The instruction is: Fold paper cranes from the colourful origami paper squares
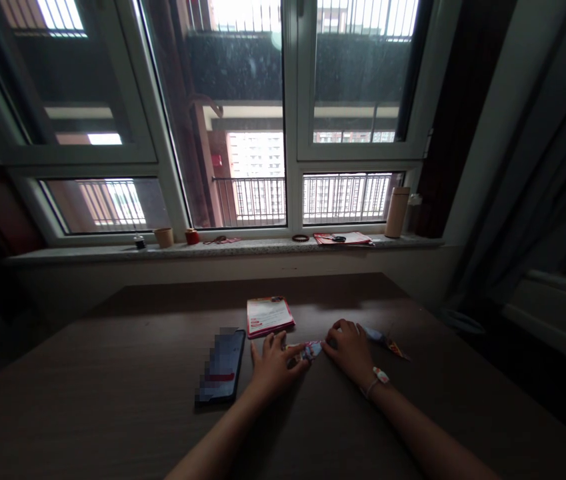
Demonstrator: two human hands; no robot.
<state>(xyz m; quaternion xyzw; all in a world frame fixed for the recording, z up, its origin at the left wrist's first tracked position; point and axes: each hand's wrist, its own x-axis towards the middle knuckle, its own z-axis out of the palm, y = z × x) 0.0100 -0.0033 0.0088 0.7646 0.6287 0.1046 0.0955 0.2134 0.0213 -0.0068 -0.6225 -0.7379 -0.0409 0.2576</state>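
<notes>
A small piece of colourful printed paper point(313, 350) lies on the table between my hands. My left hand point(273, 365) holds its left part with thumb and index finger, the other fingers spread toward the booklet. At the paper's right tip, my right hand point(350, 350) is closed with curled fingers, its fingertips partly hidden. Just beyond my right hand rests another pointed printed paper piece point(393, 345), partly covered by the hand. Ahead of my left hand sits a stack of white-and-red printed sheets or a booklet point(269, 316).
A dark phone point(223, 367) lies left of my left hand. The brown table point(113, 367) reaches toward a windowsill point(263, 248). On the sill stand a paper cup point(164, 237), a red spool-like item point(191, 237), a dark ring point(301, 238), scissors point(339, 239) on papers and a tan bottle point(397, 212).
</notes>
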